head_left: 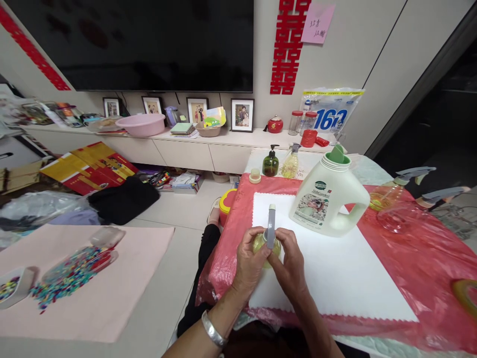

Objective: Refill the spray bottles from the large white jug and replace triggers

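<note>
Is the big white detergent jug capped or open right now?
Open. The white detergent jug stands upright on the white mat with no cap on; a green pour spout shows in its neck.

Blue "163" on the plastic bag (pixel 331 112) (jug label unreadable).

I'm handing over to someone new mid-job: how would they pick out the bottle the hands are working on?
Start at the red-covered table and its white mat, where the big white jug stands. In front of the jug, the left hand and right hand clasp a small spray bottle. Unlike the bottles farther back, it is held, its grey sprayer pointing away.
</note>
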Demonstrator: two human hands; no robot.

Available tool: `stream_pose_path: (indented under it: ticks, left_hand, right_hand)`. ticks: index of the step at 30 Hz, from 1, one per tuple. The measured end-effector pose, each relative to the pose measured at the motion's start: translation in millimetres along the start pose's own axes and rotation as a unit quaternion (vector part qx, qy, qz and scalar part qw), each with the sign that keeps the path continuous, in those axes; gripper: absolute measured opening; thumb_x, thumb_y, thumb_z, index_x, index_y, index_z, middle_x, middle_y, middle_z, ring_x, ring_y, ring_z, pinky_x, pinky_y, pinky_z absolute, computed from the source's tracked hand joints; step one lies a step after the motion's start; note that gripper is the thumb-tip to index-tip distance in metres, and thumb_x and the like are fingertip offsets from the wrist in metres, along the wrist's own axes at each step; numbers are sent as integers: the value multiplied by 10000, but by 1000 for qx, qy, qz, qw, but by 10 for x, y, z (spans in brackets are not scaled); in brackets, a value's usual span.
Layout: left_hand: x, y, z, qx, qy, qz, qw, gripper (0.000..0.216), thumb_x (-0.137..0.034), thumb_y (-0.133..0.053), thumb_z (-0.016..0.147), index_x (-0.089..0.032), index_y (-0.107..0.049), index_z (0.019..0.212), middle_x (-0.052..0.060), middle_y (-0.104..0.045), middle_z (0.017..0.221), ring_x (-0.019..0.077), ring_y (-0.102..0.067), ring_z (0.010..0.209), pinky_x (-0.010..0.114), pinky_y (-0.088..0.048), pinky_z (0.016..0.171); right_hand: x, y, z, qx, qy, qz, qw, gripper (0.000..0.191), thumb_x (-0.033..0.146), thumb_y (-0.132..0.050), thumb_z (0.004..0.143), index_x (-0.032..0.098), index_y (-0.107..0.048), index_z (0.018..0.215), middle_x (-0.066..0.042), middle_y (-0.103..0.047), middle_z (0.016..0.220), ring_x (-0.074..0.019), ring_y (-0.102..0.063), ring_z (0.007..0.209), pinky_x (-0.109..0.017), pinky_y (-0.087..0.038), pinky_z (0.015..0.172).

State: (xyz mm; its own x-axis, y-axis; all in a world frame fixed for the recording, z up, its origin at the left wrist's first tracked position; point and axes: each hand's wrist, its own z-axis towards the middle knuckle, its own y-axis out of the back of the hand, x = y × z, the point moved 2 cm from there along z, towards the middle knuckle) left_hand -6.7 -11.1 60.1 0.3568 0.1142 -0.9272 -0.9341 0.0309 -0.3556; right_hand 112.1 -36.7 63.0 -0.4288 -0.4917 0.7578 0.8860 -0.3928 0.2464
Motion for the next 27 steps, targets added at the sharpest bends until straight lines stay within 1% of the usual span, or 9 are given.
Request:
stream_pose_path:
  ticks: [2, 4, 7, 10, 13, 17, 20, 22, 27]
  left_hand:
    - [10, 3, 4, 1, 1, 12, 1000, 333, -357, -858, 726, -210, -722, 992, 45, -737, 996, 223, -660, 995, 331, -495, 915]
    - [17, -5, 9, 2, 11, 14, 1000, 335, -385, -867, 733, -210, -727, 981, 42, -742, 994, 212, -666, 968, 324, -496, 905]
    - [21, -22, 18, -2, 32, 0, 1000, 367, -411, -892, 708, -210, -729, 968, 30, -740, 970, 196, -667, 927, 310, -502, 883]
    - [17, -30, 25, -8, 30, -16, 999, 394, -440, -904, 689, -203, -732, 953, 37, -736, 979, 210, -668, 964, 327, -504, 917]
    - [11, -28, 22, -4, 11, -12, 1000, 388, -464, -889, 708, -192, -740, 941, 54, -734, 991, 227, -665, 996, 352, -501, 951]
    - [30, -20, 11, -1, 15, -31, 999, 350, -436, -874, 740, -192, -726, 943, 48, -737, 981, 204, -663, 963, 340, -504, 933]
    - [46, -22, 6, -3, 33, -59, 998, 331, -415, -861, 764, -200, -709, 965, 30, -728, 964, 177, -660, 910, 308, -515, 874]
    - [44, -27, 5, -6, 31, -65, 997, 313, -411, -844, 787, -206, -706, 981, 24, -725, 962, 168, -658, 902, 291, -515, 855]
    - [20, -20, 5, -7, 11, -47, 999, 286, -434, -807, 826, -214, -726, 991, 35, -734, 977, 188, -661, 948, 313, -516, 905]
  right_hand:
    - [22, 64, 14, 36, -15, 22, 999, 231, 312, -536, 1039, 207, -636, 1218, -41, -576, 1164, -136, -575, 1108, -242, -499, 936]
    - [36, 97, 33, 57, -30, 36, 997, 293, 327, -451, 1093, 212, -634, 1291, -51, -573, 1199, -125, -581, 1133, -224, -505, 941]
    - [35, 89, 69, 69, -42, 42, 996, 359, 363, -423, 1116, 212, -611, 1381, -63, -569, 1216, -116, -584, 1136, -198, -510, 915]
    - [19, 71, 108, 78, -42, 45, 995, 346, 395, -455, 1104, 206, -669, 1299, -63, -583, 1148, -122, -599, 1096, -198, -518, 892]
    - [8, 86, 140, 78, -34, 45, 995, 294, 379, -512, 1076, 205, -710, 1206, -57, -592, 1121, -130, -603, 1082, -213, -515, 919]
    - [5, 85, 145, 57, -19, 36, 998, 263, 361, -548, 1049, 204, -709, 1186, -51, -600, 1130, -136, -598, 1078, -233, -507, 924]
    - [7, 28, 112, 22, -12, 23, 999, 255, 360, -549, 1044, 190, -685, 1177, -59, -603, 1136, -152, -588, 1086, -265, -495, 928]
    - [13, -28, 81, -4, -11, 13, 1000, 249, 356, -536, 1046, 182, -664, 1170, -64, -604, 1141, -164, -579, 1094, -286, -486, 932]
    - [20, -140, 20, -60, -26, -8, 998, 212, 341, -568, 1017, 171, -636, 1124, -68, -606, 1118, -176, -569, 1071, -304, -479, 920]
